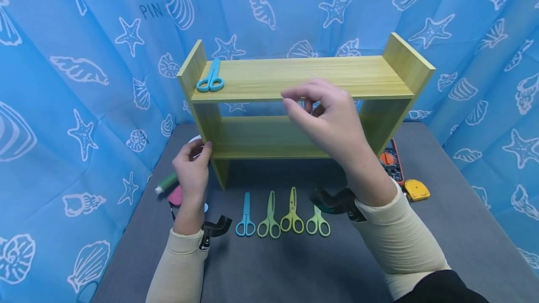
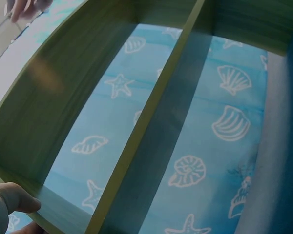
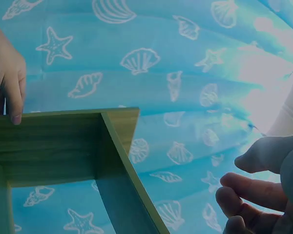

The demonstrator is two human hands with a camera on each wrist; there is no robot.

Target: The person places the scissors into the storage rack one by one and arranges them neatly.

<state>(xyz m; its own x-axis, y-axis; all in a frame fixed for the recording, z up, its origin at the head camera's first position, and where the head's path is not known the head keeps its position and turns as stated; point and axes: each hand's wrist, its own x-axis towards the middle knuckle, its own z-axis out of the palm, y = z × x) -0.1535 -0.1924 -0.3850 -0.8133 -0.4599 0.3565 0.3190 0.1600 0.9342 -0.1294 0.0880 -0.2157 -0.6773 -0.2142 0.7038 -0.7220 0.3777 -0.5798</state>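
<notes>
Here your left hand [image 1: 191, 172] is gripping the left upright of the shelf [image 1: 294, 78], fingers curled round its front edge. The shelf is standing on the grey table [image 1: 442, 228], near the curtain. Your right hand [image 1: 328, 120] is hovering before the top board, fingers loosely curled and holding nothing. Blue scissors [image 1: 210, 80] are lying on top at the left end; four more scissors [image 1: 281, 214] are lying in a row in front.

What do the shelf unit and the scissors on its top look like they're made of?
The shelf unit looks like wood or wood-look laminate board: pale yellow-green with straight grain lines and a matte finish. The blue scissors look plastic: one uniform smooth colour over handles and blades; any metal edge is not visible.
</notes>
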